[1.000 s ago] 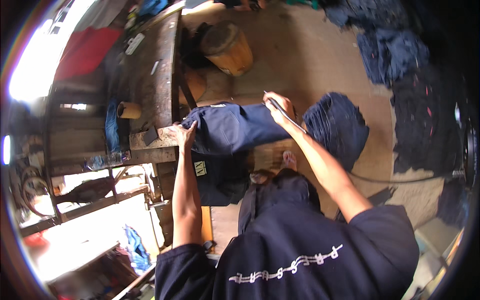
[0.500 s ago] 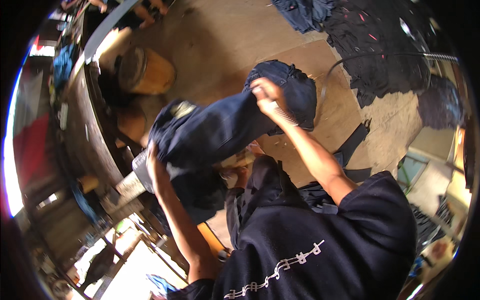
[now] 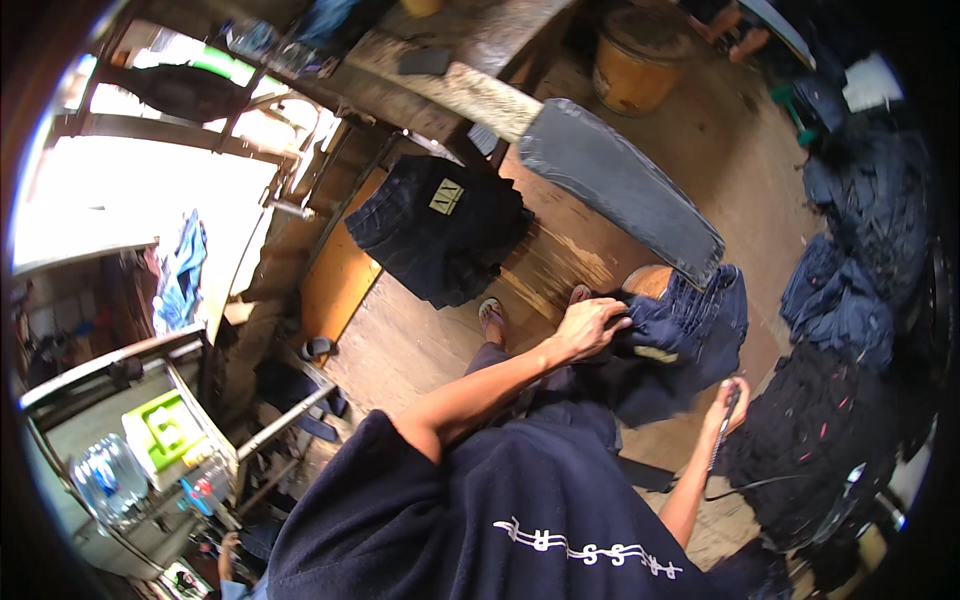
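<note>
Dark blue jeans (image 3: 690,320) hang bunched near my knees, by the tip of a long grey padded board (image 3: 620,190). At the waist edge of the jeans is my left hand (image 3: 590,330), its fingers closed on the cloth. My right hand (image 3: 730,402), to the right of the jeans, is closed around a slim dark corded tool (image 3: 733,403). A spring-like sleeve runs from it along my wrist into a thin black cord. The tool's working end cannot be made out. Part of the jeans is blurred.
Left of the board lies a stack of dark garments (image 3: 440,235) with a pale patch. Black cloth (image 3: 810,440) and blue jeans (image 3: 840,305) are heaped at right. A round wooden stool-like drum (image 3: 640,65) stands beyond the board. A metal rack (image 3: 285,415) is at left.
My view has turned, shifting the scene. The jeans, stretched between my hands before, now hang bunched closer to me. My right hand has come off them, and the grey board is uncovered.
</note>
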Tool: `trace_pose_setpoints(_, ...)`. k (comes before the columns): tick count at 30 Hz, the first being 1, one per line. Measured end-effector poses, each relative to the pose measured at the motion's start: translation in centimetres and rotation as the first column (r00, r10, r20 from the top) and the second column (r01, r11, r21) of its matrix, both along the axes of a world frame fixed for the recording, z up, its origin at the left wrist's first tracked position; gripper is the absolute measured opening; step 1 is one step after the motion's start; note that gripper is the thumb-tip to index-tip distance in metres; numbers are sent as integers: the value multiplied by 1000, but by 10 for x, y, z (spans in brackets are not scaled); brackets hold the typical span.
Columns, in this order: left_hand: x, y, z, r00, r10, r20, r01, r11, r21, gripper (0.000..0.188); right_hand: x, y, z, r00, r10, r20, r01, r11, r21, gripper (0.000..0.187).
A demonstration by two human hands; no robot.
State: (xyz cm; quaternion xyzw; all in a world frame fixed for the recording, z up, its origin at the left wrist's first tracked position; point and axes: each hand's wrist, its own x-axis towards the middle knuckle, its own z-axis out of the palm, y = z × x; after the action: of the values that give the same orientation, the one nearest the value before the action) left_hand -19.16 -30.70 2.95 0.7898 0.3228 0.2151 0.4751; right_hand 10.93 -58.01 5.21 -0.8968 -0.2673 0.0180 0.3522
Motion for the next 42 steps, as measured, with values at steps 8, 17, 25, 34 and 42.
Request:
trace_pose_setpoints(8,-151,32,82,904,-410,120,365,886,286,31,-127,62,7,988,103,-116,-92,991,99,16)
trace_pose_setpoints(17,-319,200,85,936,351,33,-324,822,469,27,-170,139,50,964,266,-15,-258,948,188,14)
trace_pose_setpoints(25,-387,191,-78,690,643,-332,-604,765,226,98,-202,85,27,936,300,-186,-300,954,25,23)
trace_pose_setpoints(34,-234,-18,-107,853,-430,-296,171,766,-620,70,-91,-27,-50,850,-35,-526,243,912,331,42)
trace_pose_setpoints(42,-168,28,-90,721,-191,-666,-75,934,-349,53,57,22,-147,904,-327,-273,347,938,24,59)
